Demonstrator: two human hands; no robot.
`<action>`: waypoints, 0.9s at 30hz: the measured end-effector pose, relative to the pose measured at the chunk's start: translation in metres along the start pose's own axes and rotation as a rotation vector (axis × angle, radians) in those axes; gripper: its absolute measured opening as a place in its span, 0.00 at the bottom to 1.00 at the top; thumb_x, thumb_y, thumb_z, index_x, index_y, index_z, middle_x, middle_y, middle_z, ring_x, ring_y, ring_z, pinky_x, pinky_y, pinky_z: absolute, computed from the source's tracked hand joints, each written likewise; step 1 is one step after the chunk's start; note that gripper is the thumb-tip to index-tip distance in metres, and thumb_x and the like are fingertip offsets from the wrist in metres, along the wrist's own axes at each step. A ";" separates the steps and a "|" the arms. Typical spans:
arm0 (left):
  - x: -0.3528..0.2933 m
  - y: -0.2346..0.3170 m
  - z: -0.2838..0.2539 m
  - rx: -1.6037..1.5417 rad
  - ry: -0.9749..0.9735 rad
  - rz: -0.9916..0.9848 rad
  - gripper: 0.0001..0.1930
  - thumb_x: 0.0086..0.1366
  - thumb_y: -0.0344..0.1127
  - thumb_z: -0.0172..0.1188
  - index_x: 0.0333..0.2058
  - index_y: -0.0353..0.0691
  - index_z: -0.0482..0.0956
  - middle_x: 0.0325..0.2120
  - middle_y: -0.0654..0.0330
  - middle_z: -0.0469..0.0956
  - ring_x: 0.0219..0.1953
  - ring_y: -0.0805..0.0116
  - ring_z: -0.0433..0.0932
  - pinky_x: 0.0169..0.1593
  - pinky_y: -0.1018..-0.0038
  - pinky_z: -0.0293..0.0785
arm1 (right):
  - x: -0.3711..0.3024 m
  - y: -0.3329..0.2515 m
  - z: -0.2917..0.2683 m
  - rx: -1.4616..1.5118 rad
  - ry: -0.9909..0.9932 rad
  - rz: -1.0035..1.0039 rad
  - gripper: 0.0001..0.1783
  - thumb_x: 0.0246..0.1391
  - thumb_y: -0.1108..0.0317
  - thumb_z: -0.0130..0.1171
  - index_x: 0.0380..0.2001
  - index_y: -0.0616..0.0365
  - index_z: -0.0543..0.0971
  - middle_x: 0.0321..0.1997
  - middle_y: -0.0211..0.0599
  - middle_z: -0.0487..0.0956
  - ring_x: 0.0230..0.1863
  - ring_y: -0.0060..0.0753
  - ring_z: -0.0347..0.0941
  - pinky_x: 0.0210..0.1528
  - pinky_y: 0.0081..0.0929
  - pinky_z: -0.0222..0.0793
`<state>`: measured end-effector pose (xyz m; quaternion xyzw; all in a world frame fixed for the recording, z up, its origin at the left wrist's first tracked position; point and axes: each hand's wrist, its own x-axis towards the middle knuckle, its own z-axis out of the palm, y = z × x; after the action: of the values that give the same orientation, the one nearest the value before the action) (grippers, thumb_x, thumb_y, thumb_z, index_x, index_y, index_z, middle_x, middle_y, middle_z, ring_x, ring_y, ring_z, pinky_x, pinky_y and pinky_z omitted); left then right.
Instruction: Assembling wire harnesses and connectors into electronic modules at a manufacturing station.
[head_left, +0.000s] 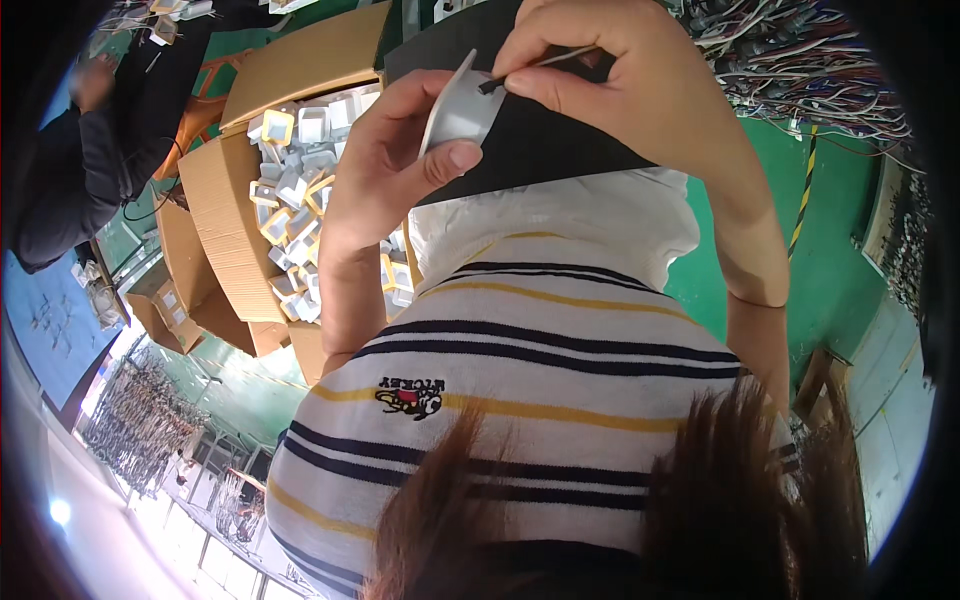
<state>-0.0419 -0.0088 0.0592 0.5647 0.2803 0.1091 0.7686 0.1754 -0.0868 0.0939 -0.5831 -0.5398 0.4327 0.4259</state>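
Observation:
My left hand (375,160) holds a white plastic housing (465,112) with a wide flat flange, tilted on its side. The thumb lies along its near edge, and the fingers curl behind it. In a pinch between thumb and forefinger, my right hand (620,75) grips a thin grey cable (565,57) close to its black end piece (490,86). That black piece touches the housing's face; whether it sits inside an opening there, I cannot tell. Both hands are above a black work surface (560,140).
Left of my left arm stands an open cardboard box (215,225) heaped with white housings (290,185), some yellow-rimmed. Bundled cables (800,60) lie at the upper right. A person in dark clothing (75,180) is at the far left, near a blue-topped table (50,310).

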 end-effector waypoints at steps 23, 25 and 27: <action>0.011 -0.014 0.005 0.268 -0.038 0.065 0.23 0.54 0.20 0.64 0.49 0.34 0.70 0.49 0.59 0.70 0.50 0.71 0.70 0.54 0.77 0.67 | -0.004 -0.005 0.001 -0.750 -0.308 -0.400 0.10 0.48 0.71 0.58 0.18 0.64 0.72 0.27 0.38 0.69 0.30 0.38 0.69 0.29 0.34 0.66; 0.010 -0.016 0.005 0.331 0.002 0.103 0.22 0.54 0.21 0.65 0.49 0.35 0.71 0.48 0.59 0.71 0.49 0.70 0.71 0.52 0.76 0.68 | -0.005 0.004 0.003 -0.531 -0.224 -0.304 0.09 0.49 0.72 0.57 0.20 0.64 0.73 0.28 0.39 0.70 0.31 0.40 0.70 0.30 0.35 0.66; 0.011 -0.015 0.007 0.388 0.050 0.151 0.22 0.54 0.23 0.66 0.48 0.35 0.72 0.48 0.59 0.71 0.49 0.69 0.72 0.51 0.76 0.69 | -0.003 0.012 0.000 -0.321 -0.147 -0.213 0.07 0.50 0.72 0.57 0.22 0.64 0.74 0.30 0.40 0.71 0.32 0.41 0.71 0.31 0.36 0.67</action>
<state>-0.0311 -0.0143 0.0429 0.7185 0.2719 0.1242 0.6280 0.1788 -0.0904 0.0823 -0.5500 -0.6901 0.3348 0.3305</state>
